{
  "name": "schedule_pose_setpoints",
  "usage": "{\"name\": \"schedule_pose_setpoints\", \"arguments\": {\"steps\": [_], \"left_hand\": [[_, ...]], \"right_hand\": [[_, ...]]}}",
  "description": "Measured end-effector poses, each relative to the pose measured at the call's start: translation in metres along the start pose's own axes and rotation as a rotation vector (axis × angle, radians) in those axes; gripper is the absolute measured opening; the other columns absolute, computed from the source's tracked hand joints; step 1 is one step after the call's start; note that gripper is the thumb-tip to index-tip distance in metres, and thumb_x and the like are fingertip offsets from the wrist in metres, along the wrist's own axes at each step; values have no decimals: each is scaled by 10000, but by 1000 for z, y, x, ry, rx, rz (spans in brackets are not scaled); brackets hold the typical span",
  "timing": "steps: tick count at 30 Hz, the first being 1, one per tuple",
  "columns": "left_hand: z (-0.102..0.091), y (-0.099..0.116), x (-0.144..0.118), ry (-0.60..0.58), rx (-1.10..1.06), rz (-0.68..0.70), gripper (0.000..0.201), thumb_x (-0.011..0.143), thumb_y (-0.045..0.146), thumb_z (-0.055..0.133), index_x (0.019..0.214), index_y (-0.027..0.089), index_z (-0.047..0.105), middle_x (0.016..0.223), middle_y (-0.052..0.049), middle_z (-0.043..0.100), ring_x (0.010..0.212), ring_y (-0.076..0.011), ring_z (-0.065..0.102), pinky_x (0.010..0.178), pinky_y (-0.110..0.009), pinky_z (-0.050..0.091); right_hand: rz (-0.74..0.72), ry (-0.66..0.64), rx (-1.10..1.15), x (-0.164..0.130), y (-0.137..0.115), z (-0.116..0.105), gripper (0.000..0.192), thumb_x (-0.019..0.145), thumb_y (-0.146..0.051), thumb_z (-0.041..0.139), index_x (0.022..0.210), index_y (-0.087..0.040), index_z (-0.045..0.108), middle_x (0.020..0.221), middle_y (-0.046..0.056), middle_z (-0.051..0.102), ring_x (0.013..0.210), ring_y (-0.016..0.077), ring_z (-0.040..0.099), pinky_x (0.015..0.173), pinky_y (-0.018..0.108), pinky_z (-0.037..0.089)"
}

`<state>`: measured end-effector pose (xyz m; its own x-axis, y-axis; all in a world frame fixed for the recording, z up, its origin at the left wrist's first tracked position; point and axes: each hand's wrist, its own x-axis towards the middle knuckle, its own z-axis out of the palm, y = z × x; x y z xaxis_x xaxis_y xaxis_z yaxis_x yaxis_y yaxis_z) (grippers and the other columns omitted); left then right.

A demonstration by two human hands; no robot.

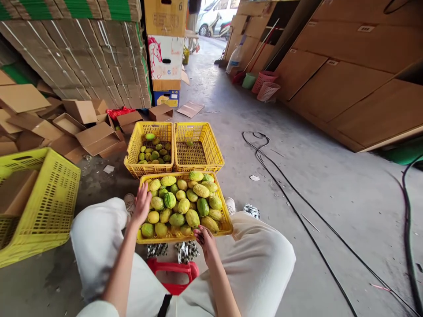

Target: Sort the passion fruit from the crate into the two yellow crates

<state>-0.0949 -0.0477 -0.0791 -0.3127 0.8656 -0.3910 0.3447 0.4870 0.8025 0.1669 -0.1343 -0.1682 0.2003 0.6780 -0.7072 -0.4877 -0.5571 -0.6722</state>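
Left hand (142, 203), fingers spread, rests on the near crate's (185, 238) left rim beside the fruit (183, 205) (green-yellow); right hand (204, 238) fingers loosely curled at its near edge, touching fruit.

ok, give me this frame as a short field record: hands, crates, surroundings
left hand: resting on fruit at left edge of near yellow plastic crate
right hand: at that crate's front rim, empty as far as visible
near crate contents: green-yellow oval fruits, heaped
far left yellow crate: few small green fruits
far right yellow crate: nearly bare
floor: black cables
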Motion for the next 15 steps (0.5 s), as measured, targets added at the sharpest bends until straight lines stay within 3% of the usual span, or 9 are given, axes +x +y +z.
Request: {"name": "schedule_pose_setpoints", "arguments": {"steps": [2,5,8,10,13,15], "left_hand": [[28,-40,-34,-84,413,32,747,968,540,325,1623,235,133,1715,-77,27,1567,-282,-84,1239,-562,-24],[55,-74,-67,-315,668,72,859,932,593,405,1624,184,100,1704,-129,-24,1560,-328,-94,1217,-610,-49],[57,-78,-68,-358,658,121,765,967,598,298,1625,245,127,1711,-68,-26,1560,-305,-108,1229,-589,-16],[51,-78,-60,-342,644,64,743,972,605,255,1622,259,149,1713,-62,-10,1560,-313,-109,1226,-602,12],[48,-86,-54,-344,713,-38,776,931,585,397,1583,179,283,1697,-153,108,1563,-364,-45,1208,-628,-22],[52,-97,-55,-358,725,-86,794,855,533,550,1517,123,398,1636,-236,277,1554,-406,89,1202,-619,-52]], "right_hand": [[8,2,3,-1,0,0,468,554,-498,817,875,-190,673,723,20,759,667,177,686,592,250,497],[10,32,-5,-2,1,0,470,526,-498,826,856,-196,682,719,19,755,661,186,685,579,256,495],[8,31,-19,-4,2,0,467,526,-508,824,847,-199,686,725,18,756,668,184,684,587,258,497],[1,14,-26,-6,2,1,459,545,-513,811,854,-197,687,735,16,757,677,172,680,607,252,501],[-24,-17,-70,-9,1,4,470,579,-524,770,899,-190,690,776,24,765,718,170,687,658,256,520],[-37,-41,-190,-8,2,4,488,618,-552,708,933,-180,687,802,44,770,749,187,703,671,271,532]]}}
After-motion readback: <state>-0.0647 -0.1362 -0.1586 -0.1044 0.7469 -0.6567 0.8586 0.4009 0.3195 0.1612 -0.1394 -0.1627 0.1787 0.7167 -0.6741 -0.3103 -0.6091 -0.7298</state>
